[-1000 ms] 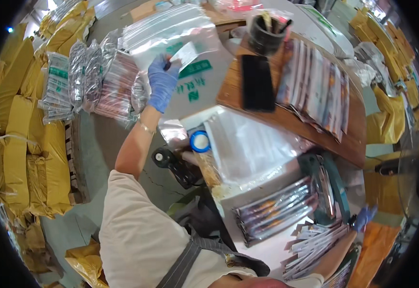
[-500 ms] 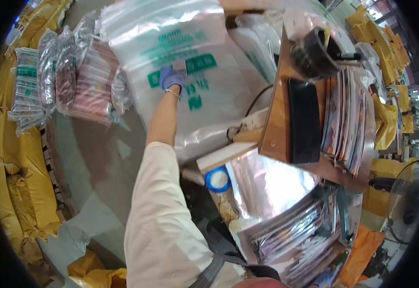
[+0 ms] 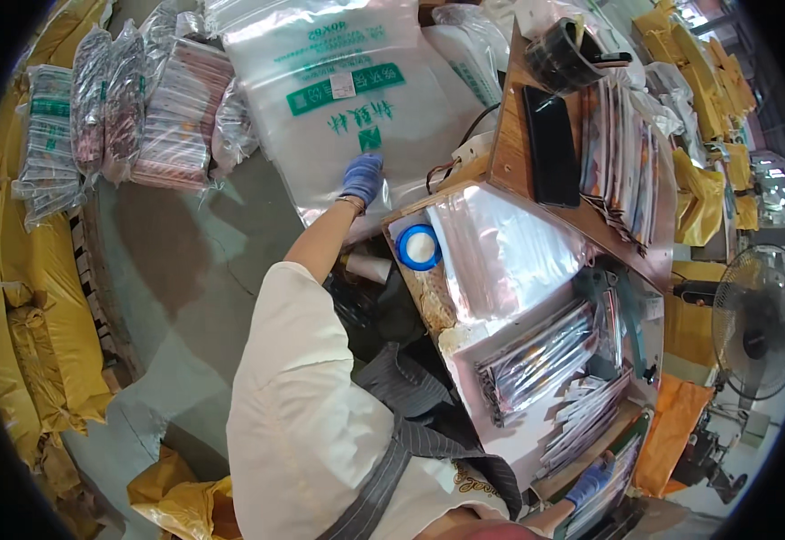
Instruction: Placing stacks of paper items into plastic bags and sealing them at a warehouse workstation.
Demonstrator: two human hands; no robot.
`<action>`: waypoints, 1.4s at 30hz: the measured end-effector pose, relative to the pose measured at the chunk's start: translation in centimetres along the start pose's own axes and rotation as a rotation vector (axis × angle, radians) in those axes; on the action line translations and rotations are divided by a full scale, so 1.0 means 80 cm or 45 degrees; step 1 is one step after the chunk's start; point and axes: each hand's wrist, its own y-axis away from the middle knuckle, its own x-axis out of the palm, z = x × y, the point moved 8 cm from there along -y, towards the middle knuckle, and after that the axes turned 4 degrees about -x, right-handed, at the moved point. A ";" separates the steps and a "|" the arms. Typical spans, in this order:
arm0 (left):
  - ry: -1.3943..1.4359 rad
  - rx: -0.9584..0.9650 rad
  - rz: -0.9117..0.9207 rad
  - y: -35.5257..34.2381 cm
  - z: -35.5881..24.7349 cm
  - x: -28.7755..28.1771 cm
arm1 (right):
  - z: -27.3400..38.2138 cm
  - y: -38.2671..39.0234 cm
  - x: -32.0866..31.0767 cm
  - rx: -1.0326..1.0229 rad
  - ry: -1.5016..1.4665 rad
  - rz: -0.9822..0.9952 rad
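Note:
My left hand (image 3: 363,177), in a blue-purple glove, lies on the near part of a large clear plastic bag (image 3: 320,148) with green print. Its fingers are stretched and hold nothing that I can see. A small white label (image 3: 342,85) sits on the bag's green band, beyond that hand. At the lower right my right hand (image 3: 591,481), also gloved, is closed at the edge of a stack of thin printed packets (image 3: 604,499). Its fingertips show only in part.
A blue tape roll (image 3: 419,247) and clear film sheets (image 3: 505,247) are on the bench beside a phone (image 3: 550,148), a black tape ring (image 3: 562,56) and upright packets (image 3: 625,153). Wrapped bundles (image 3: 172,126) and yellow sacks (image 3: 46,315) stand left. A fan (image 3: 757,324) is right.
My left hand has drawn back from the label toward the bag's near edge, leaving the label uncovered. The view has shifted, and more of my right hand shows at the lower right.

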 end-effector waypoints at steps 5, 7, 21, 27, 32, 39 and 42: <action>-0.115 0.189 -0.087 0.046 -0.061 -0.030 | -0.017 0.064 -0.041 -0.002 -0.029 -0.113; -0.163 0.178 -0.076 0.030 -0.042 -0.027 | -0.023 0.078 -0.049 0.040 0.091 -0.055; 0.619 0.320 -0.226 0.081 -0.002 -0.108 | 0.452 0.170 0.157 -1.014 -0.649 0.723; 1.925 -0.330 -0.020 0.238 -0.091 -0.077 | 0.396 0.178 0.141 -0.748 -0.932 0.805; 1.077 -0.078 -0.454 0.230 -0.106 -0.098 | 0.370 0.190 0.138 -0.608 -0.885 0.653; 1.017 -0.320 -0.329 0.114 0.010 -0.084 | 0.300 0.200 0.138 -0.448 -0.822 0.605; 0.132 0.008 -0.076 0.044 -0.006 -0.037 | 0.296 0.200 0.152 -0.420 -0.794 0.623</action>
